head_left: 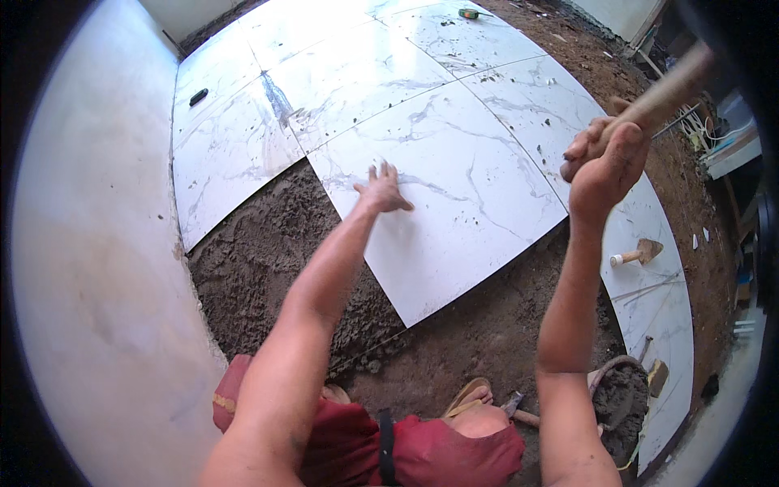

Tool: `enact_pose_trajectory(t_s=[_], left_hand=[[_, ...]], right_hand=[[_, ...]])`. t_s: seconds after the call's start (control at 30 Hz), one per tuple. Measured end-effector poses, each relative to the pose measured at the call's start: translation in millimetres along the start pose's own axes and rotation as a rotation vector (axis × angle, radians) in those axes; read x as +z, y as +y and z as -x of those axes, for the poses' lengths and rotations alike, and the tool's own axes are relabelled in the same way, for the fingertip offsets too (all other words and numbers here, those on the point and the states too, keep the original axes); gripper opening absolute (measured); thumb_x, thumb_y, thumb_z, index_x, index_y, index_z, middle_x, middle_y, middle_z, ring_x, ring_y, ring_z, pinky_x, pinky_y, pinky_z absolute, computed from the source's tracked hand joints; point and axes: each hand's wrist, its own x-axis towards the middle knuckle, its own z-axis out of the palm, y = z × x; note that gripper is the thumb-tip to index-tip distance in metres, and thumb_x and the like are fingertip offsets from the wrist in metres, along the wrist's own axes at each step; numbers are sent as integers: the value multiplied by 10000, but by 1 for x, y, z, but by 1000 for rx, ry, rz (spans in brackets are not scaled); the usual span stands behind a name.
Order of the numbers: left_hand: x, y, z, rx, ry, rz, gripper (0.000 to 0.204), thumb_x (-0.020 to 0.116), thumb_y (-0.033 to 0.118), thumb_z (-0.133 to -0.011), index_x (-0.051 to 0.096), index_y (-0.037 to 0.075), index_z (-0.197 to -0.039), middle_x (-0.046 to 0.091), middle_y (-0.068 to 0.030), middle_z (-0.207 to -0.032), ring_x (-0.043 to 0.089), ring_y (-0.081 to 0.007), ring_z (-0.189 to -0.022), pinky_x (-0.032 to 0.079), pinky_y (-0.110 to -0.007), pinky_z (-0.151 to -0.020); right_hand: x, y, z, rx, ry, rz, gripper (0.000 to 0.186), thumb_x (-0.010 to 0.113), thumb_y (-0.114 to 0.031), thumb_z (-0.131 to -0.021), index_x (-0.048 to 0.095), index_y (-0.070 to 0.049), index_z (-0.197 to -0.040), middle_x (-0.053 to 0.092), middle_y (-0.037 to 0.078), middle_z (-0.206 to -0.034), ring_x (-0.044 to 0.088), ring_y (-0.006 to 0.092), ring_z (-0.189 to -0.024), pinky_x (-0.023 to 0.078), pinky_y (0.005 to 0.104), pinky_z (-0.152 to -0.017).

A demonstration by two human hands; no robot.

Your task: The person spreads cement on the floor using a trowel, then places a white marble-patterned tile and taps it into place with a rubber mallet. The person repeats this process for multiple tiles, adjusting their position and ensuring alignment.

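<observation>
A large white tile with grey veining (pixel 462 187) lies in front of me, its near corner over the dark ground. My left hand (pixel 385 191) is over its left part with fingers spread, holding nothing; I cannot tell whether the palm touches the surface. Raised at the right, my right hand (pixel 608 158) is closed round a thick wooden handle (pixel 672 91). The handle slants up to the right, and its far end is lost in the dark rim. Rough grey mortar (pixel 268 243) fills the gap between this tile and the wall.
A pale wall (pixel 97 243) bounds the left. On the tiles at right lies a pointing trowel (pixel 646 251); a green tape measure (pixel 468 14) sits far off, and a small black object (pixel 198 97) near the wall. A mortar-filled container (pixel 623 402) and a hammer (pixel 519 407) are near my legs.
</observation>
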Motion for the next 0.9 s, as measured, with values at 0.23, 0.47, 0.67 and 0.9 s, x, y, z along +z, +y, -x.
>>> enact_pose_trajectory(t_s=[0.23,0.47,0.67,0.9], left_hand=[[7,52,-2,40,-16,15,1268,845,496,-583,85,75,-1507,70,-127,-1576,92,-392,-1433,249,-777,-977],[5,31,3,-94,-53,80,1266,881,415,-587,77,92,-1510,50,-70,-1585,65,-399,-1433,295,-762,-970],[5,45,2,-23,-49,166,1244,866,405,-612,60,98,-1509,21,-81,-1584,59,-419,-1427,325,-742,-972],[1,32,4,-54,-72,134,1271,873,417,-596,50,90,-1508,11,-87,-1584,52,-416,-1429,336,-710,-992]], right_hand=[[-25,175,121,1335,-169,-22,452,347,-477,-999,471,-45,-944,399,-14,-606,416,108,-418,354,270,-366],[-10,79,87,296,-86,-166,467,400,-551,-968,438,-86,-986,406,-25,-650,370,67,-438,280,219,-368],[-65,116,186,1109,-317,79,457,392,-532,-970,467,-85,-911,379,-54,-581,372,68,-413,324,214,-361],[-67,75,178,180,-237,-8,515,371,-592,-956,444,-89,-874,402,-6,-577,387,85,-508,350,225,-466]])
